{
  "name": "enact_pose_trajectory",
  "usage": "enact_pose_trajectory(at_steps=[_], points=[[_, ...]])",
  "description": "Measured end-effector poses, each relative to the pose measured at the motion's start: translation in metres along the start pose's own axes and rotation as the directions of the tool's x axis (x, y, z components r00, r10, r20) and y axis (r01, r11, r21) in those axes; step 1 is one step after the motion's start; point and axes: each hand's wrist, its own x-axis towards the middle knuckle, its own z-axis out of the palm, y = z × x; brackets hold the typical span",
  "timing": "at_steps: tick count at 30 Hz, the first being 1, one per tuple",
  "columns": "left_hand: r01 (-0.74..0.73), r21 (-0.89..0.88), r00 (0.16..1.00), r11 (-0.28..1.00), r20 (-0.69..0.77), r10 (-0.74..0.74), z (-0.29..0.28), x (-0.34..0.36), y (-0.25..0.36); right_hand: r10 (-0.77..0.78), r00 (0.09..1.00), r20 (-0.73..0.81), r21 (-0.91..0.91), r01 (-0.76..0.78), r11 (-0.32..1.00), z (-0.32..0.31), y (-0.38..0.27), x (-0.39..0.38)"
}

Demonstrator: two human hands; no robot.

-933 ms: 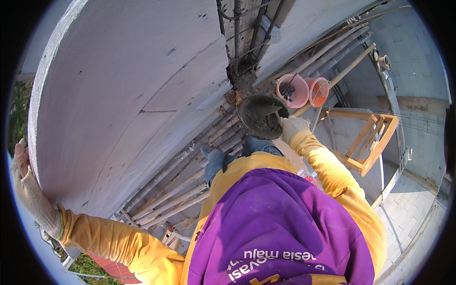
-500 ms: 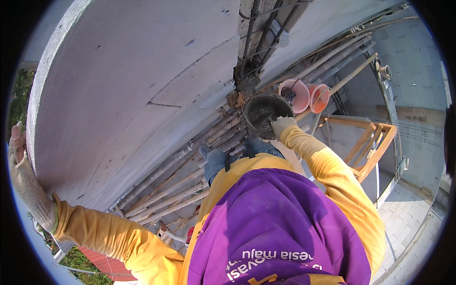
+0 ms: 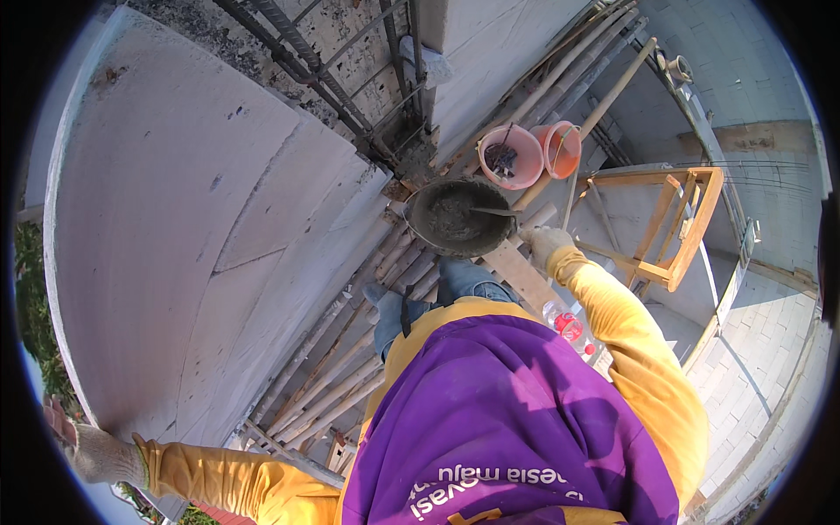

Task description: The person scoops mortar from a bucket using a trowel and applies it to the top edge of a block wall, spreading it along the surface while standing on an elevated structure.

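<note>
A dark bucket (image 3: 418,229) of wet grey mortar stands just beyond my feet. My right hand (image 3: 548,246), in a pale knit glove, is closed beside its right rim. A trowel (image 3: 495,212) reaches from that hand over the mortar; its handle is hidden by my fingers. At the far left, my left hand (image 3: 94,449), gloved with bare fingertips, rests against the outer edge of the pale wall (image 3: 166,236). Its fingers are stretched out, partly cut off by the dark rim of the view.
Two pinkish buckets (image 3: 516,159) stand beyond the mortar. Steel rebar (image 3: 328,74) rises in a gap in the wall. Bamboo poles (image 3: 328,376) lie below my feet. A wooden frame (image 3: 691,232) is at right, and a plastic bottle (image 3: 567,324) lies near my right forearm.
The view has shifted, showing more rebar. My right hand has drawn back from over the mortar to beside the bucket's rim. My left hand sits lower along the wall edge.
</note>
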Motion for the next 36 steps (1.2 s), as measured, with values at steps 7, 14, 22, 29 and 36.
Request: enact_pose_trajectory(at_steps=[7,14,22,29,36], points=[[-0.167,-0.044,0.973,0.985,-0.167,0.157,0.025,-0.133,0.126,-0.028,0.997,-0.070,0.132,0.037,0.991,0.020,0.005,-0.013],[0.704,-0.108,0.228,0.702,0.971,-0.078,0.174,-0.369,0.186,0.239,0.970,-0.046,0.431,-0.197,0.880,0.050,0.002,-0.040],[0.685,0.662,-0.728,0.306,0.639,0.248,0.330,-0.586,0.128,0.548,0.820,-0.164,0.616,-0.349,0.706,0.164,-0.039,-0.112],[0.663,0.721,-0.743,0.203,0.667,0.056,0.320,-0.535,0.215,0.825,0.529,0.197,0.863,-0.494,0.110,0.244,-0.143,-0.208],[0.662,0.694,-0.722,0.282,0.692,-0.007,0.328,-0.527,0.221,0.753,0.553,0.357,0.823,-0.568,0.028,0.248,-0.201,-0.237]])
